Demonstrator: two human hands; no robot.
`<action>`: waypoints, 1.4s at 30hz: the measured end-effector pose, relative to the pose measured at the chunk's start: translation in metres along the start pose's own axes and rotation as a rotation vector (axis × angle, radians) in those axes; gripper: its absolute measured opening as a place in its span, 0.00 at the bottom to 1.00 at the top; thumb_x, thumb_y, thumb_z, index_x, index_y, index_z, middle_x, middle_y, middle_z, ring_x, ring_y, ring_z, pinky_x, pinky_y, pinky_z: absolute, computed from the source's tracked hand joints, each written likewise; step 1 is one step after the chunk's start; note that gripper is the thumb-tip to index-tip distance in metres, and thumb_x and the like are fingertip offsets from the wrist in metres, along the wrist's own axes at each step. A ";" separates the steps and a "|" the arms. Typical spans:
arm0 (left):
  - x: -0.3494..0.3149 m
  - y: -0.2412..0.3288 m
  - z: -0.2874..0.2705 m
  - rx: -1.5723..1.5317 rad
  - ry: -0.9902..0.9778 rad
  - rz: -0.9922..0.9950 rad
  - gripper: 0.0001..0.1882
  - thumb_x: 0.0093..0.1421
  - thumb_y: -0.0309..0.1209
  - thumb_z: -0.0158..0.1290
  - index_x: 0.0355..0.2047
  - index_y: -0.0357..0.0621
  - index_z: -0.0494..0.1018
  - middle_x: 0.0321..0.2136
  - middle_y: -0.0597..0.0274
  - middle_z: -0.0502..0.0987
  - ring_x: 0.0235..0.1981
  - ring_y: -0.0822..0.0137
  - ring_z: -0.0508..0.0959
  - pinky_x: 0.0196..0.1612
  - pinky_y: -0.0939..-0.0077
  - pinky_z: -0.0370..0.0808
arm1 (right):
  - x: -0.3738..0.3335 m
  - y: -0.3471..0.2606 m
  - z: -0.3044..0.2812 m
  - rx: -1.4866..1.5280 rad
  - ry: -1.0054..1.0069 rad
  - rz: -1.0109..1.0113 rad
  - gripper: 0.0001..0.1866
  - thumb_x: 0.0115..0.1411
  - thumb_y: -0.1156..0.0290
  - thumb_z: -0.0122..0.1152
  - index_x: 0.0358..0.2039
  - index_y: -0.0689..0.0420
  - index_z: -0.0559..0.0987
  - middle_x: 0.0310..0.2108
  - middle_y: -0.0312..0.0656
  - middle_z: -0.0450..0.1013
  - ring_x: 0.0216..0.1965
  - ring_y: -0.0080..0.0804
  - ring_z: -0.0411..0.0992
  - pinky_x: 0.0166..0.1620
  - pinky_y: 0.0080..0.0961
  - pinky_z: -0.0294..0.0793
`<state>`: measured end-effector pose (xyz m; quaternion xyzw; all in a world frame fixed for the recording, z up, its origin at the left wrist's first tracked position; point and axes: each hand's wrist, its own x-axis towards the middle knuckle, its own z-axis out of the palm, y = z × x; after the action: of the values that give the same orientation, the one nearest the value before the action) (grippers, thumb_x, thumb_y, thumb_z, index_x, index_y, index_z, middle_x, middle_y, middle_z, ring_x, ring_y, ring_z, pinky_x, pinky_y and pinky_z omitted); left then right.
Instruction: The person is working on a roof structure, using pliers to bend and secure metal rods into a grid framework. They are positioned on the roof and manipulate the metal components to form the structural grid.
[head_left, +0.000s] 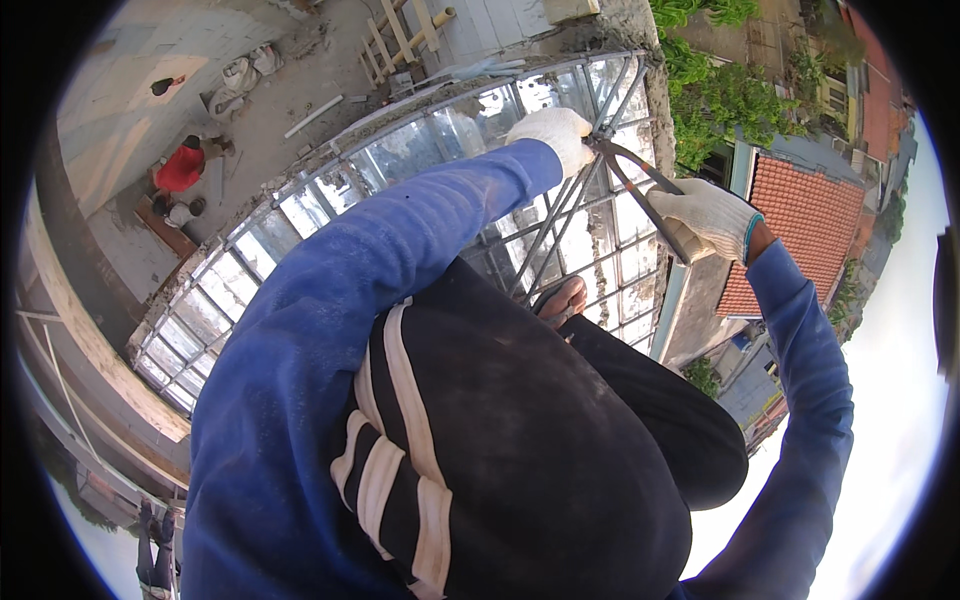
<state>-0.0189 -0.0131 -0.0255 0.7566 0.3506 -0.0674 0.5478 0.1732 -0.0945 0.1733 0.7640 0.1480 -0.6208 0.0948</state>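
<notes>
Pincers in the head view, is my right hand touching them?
Touching: the head view shows the gloved right hand wrapped over the handles of the pincers.

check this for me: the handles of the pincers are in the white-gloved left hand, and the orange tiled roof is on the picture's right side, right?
One thing is off: the head view shows the handles of the pincers in the white-gloved right hand; the left hand is by their head. The orange tiled roof is on the picture's right side.
</notes>
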 end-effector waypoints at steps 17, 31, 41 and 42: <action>-0.082 0.040 -0.001 -0.212 -0.033 -0.108 0.29 0.69 0.46 0.62 0.62 0.37 0.81 0.56 0.38 0.86 0.58 0.40 0.86 0.63 0.49 0.81 | 0.005 0.023 0.024 0.141 -0.003 -0.009 0.23 0.79 0.59 0.63 0.64 0.62 0.78 0.29 0.40 0.82 0.13 0.13 0.59 0.15 0.20 0.54; -0.058 0.035 0.032 -0.257 -0.067 -0.197 0.26 0.69 0.45 0.61 0.55 0.35 0.83 0.49 0.37 0.87 0.51 0.38 0.87 0.60 0.49 0.82 | -0.018 -0.005 0.003 0.145 -0.138 -0.024 0.22 0.77 0.56 0.64 0.60 0.61 0.80 0.27 0.37 0.77 0.15 0.14 0.57 0.15 0.22 0.48; -0.039 0.057 0.043 -1.375 -0.306 -0.435 0.15 0.73 0.29 0.60 0.49 0.25 0.80 0.41 0.46 0.87 0.37 0.55 0.91 0.37 0.65 0.93 | -0.006 0.001 0.007 -0.590 0.331 -0.323 0.27 0.72 0.52 0.64 0.62 0.59 0.82 0.46 0.51 0.86 0.48 0.45 0.85 0.54 0.39 0.82; -0.039 0.059 0.047 -1.416 -0.287 -0.446 0.15 0.73 0.29 0.60 0.50 0.25 0.80 0.41 0.46 0.87 0.37 0.55 0.91 0.37 0.65 0.93 | -0.009 -0.001 0.010 -0.635 0.396 -0.316 0.27 0.72 0.52 0.63 0.63 0.57 0.82 0.47 0.52 0.86 0.50 0.47 0.86 0.55 0.41 0.82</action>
<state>0.0008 -0.0808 0.0212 0.1189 0.3802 -0.0331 0.9166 0.1618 -0.0978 0.1802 0.7693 0.4634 -0.3921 0.1991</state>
